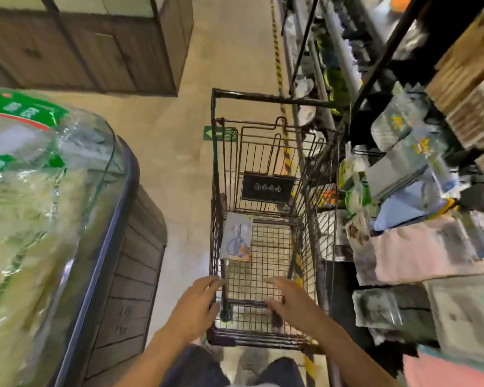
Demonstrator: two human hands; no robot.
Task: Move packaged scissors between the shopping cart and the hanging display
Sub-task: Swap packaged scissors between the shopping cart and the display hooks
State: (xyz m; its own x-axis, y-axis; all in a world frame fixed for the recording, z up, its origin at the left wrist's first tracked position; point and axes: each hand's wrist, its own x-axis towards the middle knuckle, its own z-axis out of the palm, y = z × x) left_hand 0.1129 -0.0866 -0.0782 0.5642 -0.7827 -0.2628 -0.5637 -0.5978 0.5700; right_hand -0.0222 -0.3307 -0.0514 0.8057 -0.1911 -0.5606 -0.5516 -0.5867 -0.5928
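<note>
A dark wire shopping cart (215, 174) stands in the aisle in front of me. One pack of scissors (236, 237), a pale card with blue-handled scissors, leans against the cart's left wall inside the basket. My left hand (197, 305) hovers over the cart's near left corner, fingers apart, holding nothing. Over the near right side of the basket, my right hand (289, 298) is also open and empty. The hanging display (408, 169) with bagged goods fills the right side, blurred.
A curved glass-topped chest counter (118, 219) with green-labelled bags stands close on the left. Wooden cabinets (95, 51) sit at the far left. Yellow-black floor tape (277, 65) runs along the shelving. The aisle floor between counter and cart is narrow.
</note>
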